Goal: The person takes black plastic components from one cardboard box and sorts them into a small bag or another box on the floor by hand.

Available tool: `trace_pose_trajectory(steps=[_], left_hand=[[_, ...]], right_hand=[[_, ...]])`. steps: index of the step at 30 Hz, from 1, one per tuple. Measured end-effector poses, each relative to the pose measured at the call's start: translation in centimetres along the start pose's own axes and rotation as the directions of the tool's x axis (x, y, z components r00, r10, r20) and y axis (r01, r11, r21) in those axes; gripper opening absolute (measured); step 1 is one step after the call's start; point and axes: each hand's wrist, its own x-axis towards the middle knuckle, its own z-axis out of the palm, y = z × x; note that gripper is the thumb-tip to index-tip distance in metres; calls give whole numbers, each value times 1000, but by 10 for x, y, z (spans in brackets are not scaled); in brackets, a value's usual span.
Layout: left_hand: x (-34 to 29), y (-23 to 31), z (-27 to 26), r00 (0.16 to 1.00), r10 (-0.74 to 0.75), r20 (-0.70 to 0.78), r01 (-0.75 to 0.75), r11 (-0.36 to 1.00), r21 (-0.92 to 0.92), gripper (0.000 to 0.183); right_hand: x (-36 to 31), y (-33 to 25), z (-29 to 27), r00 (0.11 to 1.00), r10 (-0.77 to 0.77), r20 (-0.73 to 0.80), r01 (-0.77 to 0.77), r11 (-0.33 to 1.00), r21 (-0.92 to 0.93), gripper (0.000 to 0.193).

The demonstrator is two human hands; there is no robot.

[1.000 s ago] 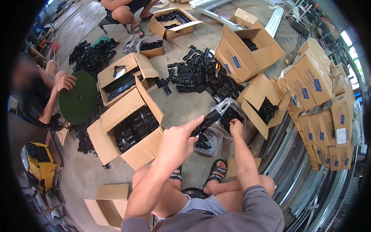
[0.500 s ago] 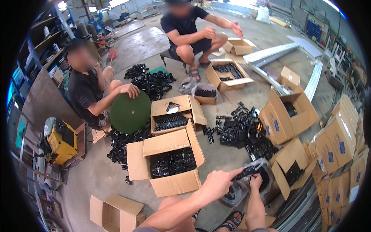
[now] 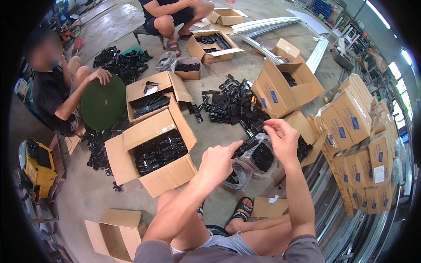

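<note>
Grey concrete floor (image 3: 83,193) is covered by most of the goods, clock directions being taken from the black tubular part (image 3: 244,147) held near the middle. At three o'clock a stack of sealed brown cartons (image 3: 355,125) is piled up. At nine o'clock an open carton (image 3: 169,179) is filled with black parts, and at one o'clock a taller carton (image 3: 302,90) is left with its flaps raised. Between eleven and twelve, a loose pile of black parts (image 3: 228,103) is spread over the floor. Between nine and ten, a dark green disc (image 3: 100,111) is touched at its upper edge by the hand of a seated person (image 3: 50,94). Just beside the held part, at four o'clock, a clear plastic bag (image 3: 263,172) is filled with black parts; a smaller bag (image 3: 239,186) is set between six and seven. By the left hand (image 3: 218,160) the tubular part is gripped, the fingers closed around its near end and the index finger laid along it. Between one and two o'clock the right hand (image 3: 283,136) is raised, its fingers narrowed; whether anything is pinched there cannot be told.
</note>
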Motion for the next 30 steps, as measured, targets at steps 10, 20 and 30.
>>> trace_pose_trajectory(steps=[10,20,30], left_hand=[[-14,13,4,996,83,33,-84,996,42,70],[-19,12,4,994,112,-13,-112,994,7,67],[-18,15,4,992,125,-11,-125,992,2,67]], right_hand=[[-34,-29,-1,823,-448,350,552,776,-304,6],[-42,-31,-2,822,-401,405,543,765,-346,3],[-49,-28,2,860,-389,330,495,795,-352,4]])
